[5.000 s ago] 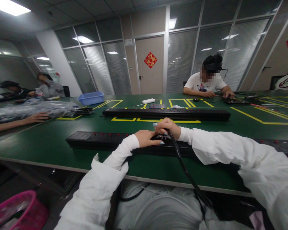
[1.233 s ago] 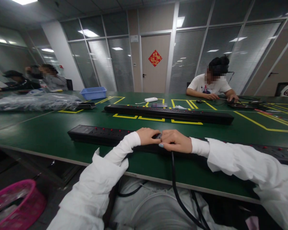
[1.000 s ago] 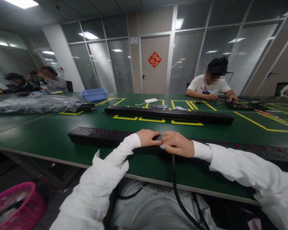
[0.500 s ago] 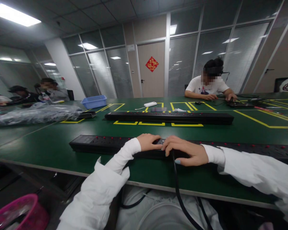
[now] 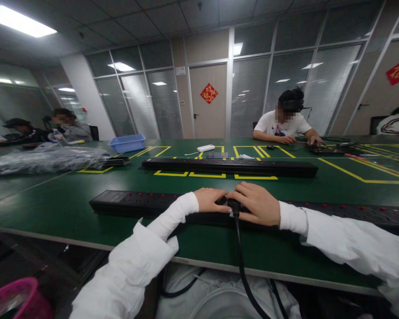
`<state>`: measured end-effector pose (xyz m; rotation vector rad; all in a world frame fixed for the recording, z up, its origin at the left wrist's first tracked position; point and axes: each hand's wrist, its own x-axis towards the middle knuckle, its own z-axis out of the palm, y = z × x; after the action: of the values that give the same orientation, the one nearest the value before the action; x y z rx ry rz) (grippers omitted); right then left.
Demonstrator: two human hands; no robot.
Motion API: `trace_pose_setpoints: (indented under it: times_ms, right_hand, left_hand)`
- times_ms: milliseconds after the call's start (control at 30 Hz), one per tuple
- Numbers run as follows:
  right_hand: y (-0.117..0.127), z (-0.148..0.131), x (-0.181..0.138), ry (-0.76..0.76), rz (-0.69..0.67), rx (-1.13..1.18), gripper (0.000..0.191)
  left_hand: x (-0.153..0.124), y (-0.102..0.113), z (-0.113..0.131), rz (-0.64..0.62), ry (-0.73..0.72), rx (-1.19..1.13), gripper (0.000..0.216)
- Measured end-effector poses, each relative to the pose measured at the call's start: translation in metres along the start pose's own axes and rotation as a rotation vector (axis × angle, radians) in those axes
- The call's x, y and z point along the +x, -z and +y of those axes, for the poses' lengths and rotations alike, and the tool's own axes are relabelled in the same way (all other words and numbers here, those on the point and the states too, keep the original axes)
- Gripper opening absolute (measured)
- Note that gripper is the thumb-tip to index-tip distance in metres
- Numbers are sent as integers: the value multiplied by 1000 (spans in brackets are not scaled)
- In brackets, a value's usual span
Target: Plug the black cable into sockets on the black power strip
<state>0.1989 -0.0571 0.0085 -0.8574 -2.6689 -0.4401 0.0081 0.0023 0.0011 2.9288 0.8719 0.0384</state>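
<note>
A long black power strip (image 5: 113,199) with red switches lies lengthwise before me on the green table. My left hand (image 5: 211,200) grips it around the middle, fingers over the top and thumb toward the near side. Just to the right, my right hand (image 5: 257,204) pinches the black plug (image 5: 234,206) of a thick power cord (image 5: 239,248). The plug is against the strip's top, its front end hidden, so I cannot tell how far it sits in a socket. From it the cord hangs over the table's front edge to my lap.
Another black power strip (image 5: 229,167) lies farther back among yellow tape marks. Clear plastic wrapping (image 5: 46,159) and a blue bin (image 5: 127,142) are at the left. A white device (image 5: 206,148) is behind the far strip. A person (image 5: 282,119) sits across; a pink basket (image 5: 26,297) stands below left.
My right hand has turned and closed around the plug, and its thumb has come up from below. The cord's top end has shifted slightly left. My left hand stays on the strip.
</note>
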Motion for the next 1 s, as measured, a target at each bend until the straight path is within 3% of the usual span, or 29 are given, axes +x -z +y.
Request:
trace_pose_setpoints:
  times_ms: [133, 267, 1000]
  right_hand:
    - [2, -1, 2, -18, -103, -10, 38]
    - [0, 0, 4, -57, -164, 118, 40]
    - [-6, 4, 4, -81, -148, 196, 39]
  left_hand:
    - [6, 0, 0, -30, -43, -38, 52]
    - [6, -5, 4, -34, 16, 9, 51]
    - [-6, -9, 17, 48, 67, 117, 46]
